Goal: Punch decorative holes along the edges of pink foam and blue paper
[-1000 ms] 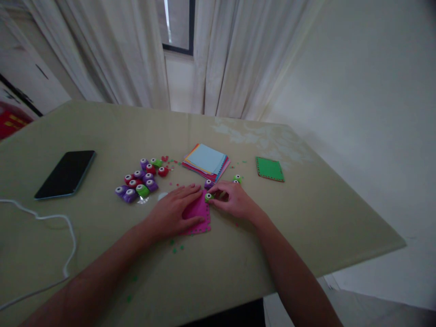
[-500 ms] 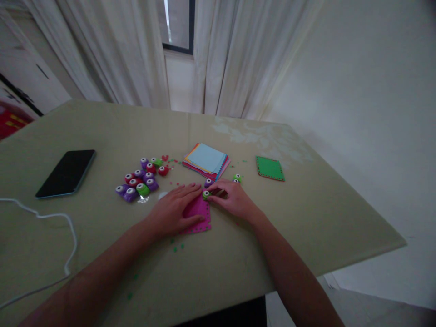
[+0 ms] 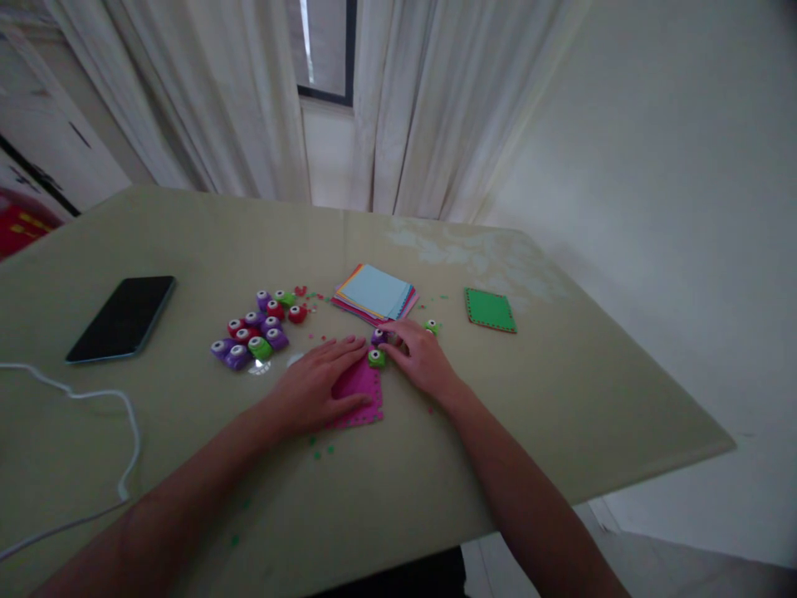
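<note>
My left hand point(image 3: 320, 384) lies flat with its fingers spread, resting on a pink square of paper point(image 3: 364, 397) that has small holes along its edges. At the far corner of that paper sits a green craft punch point(image 3: 376, 359). Just beyond it is a purple craft punch point(image 3: 378, 336), with the thumb and fingers of my right hand point(image 3: 414, 353) closed on its sides. Another green punch point(image 3: 432, 326) is partly hidden behind my right hand.
Several red, purple and green punches point(image 3: 249, 334) cluster at the left. A stack of coloured paper point(image 3: 377, 291) lies ahead, a hole-edged green paper square point(image 3: 491, 309) right of it. A black tablet point(image 3: 124, 318) and a white cable point(image 3: 128, 423) lie far left, with paper bits scattered about.
My right hand has let go of the green punch at the paper's corner and moved slightly away from me to the purple punch. My left hand stays on the pink paper.
</note>
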A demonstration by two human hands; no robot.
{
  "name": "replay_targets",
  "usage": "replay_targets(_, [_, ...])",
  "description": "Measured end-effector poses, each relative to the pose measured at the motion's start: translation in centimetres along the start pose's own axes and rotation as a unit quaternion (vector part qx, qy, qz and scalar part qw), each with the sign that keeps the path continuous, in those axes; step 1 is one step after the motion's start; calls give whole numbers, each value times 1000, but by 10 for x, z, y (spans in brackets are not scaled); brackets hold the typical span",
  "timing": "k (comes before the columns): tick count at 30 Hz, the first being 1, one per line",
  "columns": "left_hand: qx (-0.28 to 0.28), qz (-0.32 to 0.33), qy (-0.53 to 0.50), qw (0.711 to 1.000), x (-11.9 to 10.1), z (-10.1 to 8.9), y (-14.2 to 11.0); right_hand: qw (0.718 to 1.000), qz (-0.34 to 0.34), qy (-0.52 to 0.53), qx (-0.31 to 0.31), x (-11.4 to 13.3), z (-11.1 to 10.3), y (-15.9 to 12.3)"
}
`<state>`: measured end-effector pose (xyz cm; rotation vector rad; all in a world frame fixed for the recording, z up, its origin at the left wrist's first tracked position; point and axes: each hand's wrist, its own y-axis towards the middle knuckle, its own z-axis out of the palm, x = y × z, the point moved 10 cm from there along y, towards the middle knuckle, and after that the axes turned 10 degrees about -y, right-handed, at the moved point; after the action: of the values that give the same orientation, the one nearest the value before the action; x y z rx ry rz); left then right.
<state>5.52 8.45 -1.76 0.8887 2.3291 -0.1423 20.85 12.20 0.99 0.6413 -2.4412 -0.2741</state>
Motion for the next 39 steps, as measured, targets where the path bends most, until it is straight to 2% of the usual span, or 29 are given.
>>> replay_targets(3, [1,1,-4,1000,-1,0,-1,1000,9,-17,-1,0,1,2])
replay_targets(6, [-17,1,-17,1000,-2,-5,0,999,18,6,-26,5,-13,1])
replay_targets(9, [-97,-2,-57,994,-5,-24,3,998,0,51,-29,17,-23,-2])
replay_targets(12, [-174,8,-103,979,-14,-40,7,998,-24,65,-2,27,-20,-5])
replay_targets(16, [-204,29,-139,969,-29,-44,13,998,-38,51,16,30,-13,-5])
replay_targets(19, [-207,32,-135,968,-33,-40,14,998,-29,57,18,26,-11,-5])
replay_targets(24, [-202,29,-137,969,-27,-38,15,991,24,127,19,15,-9,-5])
replay_targets(30, [-143,17,-168,975,-21,-34,22,992,22,118,26,15,-10,-5])
replay_targets(39, [-118,38,-154,980,-23,-34,26,994,12,93,57,17,-8,-3])
